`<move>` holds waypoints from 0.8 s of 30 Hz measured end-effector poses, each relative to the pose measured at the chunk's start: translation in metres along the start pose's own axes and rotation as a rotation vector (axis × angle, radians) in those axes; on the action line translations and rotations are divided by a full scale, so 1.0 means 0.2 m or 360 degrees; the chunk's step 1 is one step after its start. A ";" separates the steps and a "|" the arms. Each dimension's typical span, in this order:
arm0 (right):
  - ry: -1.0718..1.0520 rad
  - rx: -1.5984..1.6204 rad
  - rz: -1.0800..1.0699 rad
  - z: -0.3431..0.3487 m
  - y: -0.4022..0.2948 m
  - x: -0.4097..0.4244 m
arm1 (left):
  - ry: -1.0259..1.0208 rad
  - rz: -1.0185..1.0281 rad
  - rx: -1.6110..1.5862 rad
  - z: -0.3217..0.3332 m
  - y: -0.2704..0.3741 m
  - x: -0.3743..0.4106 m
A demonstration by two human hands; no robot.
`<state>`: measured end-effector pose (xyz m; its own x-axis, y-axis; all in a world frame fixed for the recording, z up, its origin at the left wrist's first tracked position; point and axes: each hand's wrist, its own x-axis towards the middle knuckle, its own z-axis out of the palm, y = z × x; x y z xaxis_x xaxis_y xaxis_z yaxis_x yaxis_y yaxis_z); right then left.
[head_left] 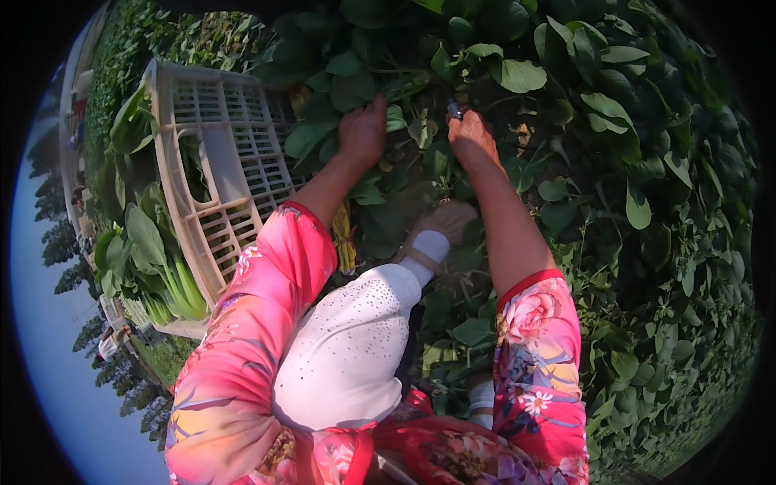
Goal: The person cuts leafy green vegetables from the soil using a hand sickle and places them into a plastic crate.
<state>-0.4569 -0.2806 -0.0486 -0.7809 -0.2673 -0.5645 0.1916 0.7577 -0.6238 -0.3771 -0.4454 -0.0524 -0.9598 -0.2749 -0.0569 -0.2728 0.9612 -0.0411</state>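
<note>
My left hand (pixel 362 132) is closed around a leafy green vegetable, and its pale stem base (pixel 395 119) shows just right of the fingers. Dark leaves (pixel 353 91) of the greens spread around that hand. My right hand (pixel 476 138) is closed on a small tool with a metal part (pixel 454 109) showing past the thumb. The tool's blade or tip is lost among the shaded leaves, so its exact kind cannot be told. Between the hands lie soil, low weeds and a yellowed leaf (pixel 422 128).
Left of me a white plastic crate (pixel 221 163) holds cut leafy greens (pixel 176 279). A yellow bundle (pixel 345 239) lies between it and my shoe (pixel 445 221). Dense growing greens (pixel 612 115) cover the right side. A distant person (pixel 112 344) is at far left.
</note>
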 end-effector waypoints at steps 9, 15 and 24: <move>0.0487 0.0994 -0.0260 -0.14 0.34 -0.27 | 0.0567 0.0328 -0.0734 -0.14 0.17 -0.06; 0.1106 0.2079 -0.0720 -0.43 0.19 -0.61 | 0.0362 0.1191 -0.1309 -0.49 0.55 -0.19; 0.1158 0.1937 -0.0668 -0.50 0.21 -0.72 | -0.0228 0.1656 -0.2244 -0.89 0.72 -0.17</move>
<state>-0.3965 -0.1503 0.0598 -0.9532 0.2935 -0.0726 -0.0366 -0.3502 -0.9360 -0.3958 -0.2938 0.1219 -0.7650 0.4866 0.4220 0.4766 -0.0130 0.8790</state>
